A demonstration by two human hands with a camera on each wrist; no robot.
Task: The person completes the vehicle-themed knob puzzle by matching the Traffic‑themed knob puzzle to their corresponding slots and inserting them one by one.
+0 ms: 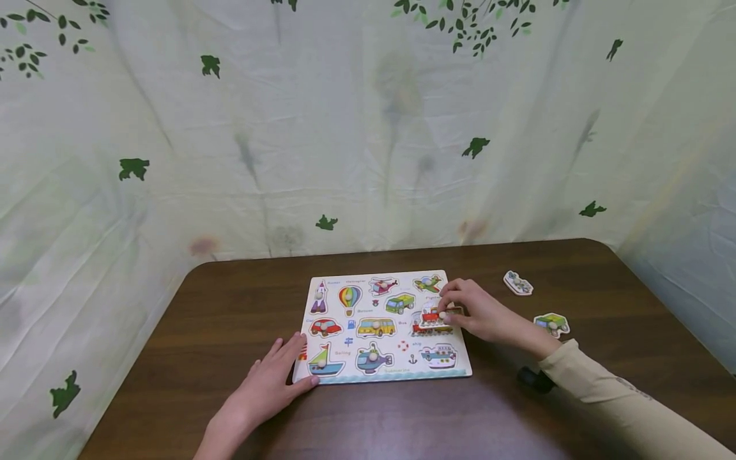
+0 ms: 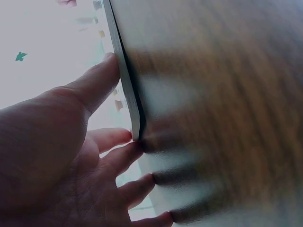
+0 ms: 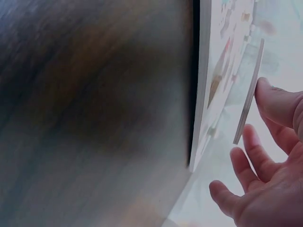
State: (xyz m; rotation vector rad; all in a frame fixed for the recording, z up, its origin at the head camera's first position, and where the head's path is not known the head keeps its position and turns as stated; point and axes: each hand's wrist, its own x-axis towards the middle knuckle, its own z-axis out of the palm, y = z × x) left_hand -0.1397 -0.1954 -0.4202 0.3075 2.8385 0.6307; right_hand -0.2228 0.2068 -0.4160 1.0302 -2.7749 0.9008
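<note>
A wooden peg puzzle board [image 1: 356, 377] with vehicle pictures lies on the brown table. My right hand [image 1: 480, 313] pinches the red train puzzle piece [image 1: 430, 316] just above the train picture at the board's right side. In the right wrist view, the train piece [image 3: 250, 94] shows edge-on, apart from the board [image 3: 201, 94], held by the thumb and a finger of that hand [image 3: 272, 165]. My left hand [image 1: 264, 383] rests at the board's front left corner, fingers extended. Its thumb touches the board's edge [image 2: 125, 75] in the left wrist view.
Two loose puzzle pieces lie right of the board: a small whitish one [image 1: 518, 283] at the back and a green truck [image 1: 552, 324] near my right forearm. A black object [image 1: 536, 380] shows under the right wrist. A leaf-patterned curtain [image 1: 368, 160] hangs behind the table [image 1: 230, 306].
</note>
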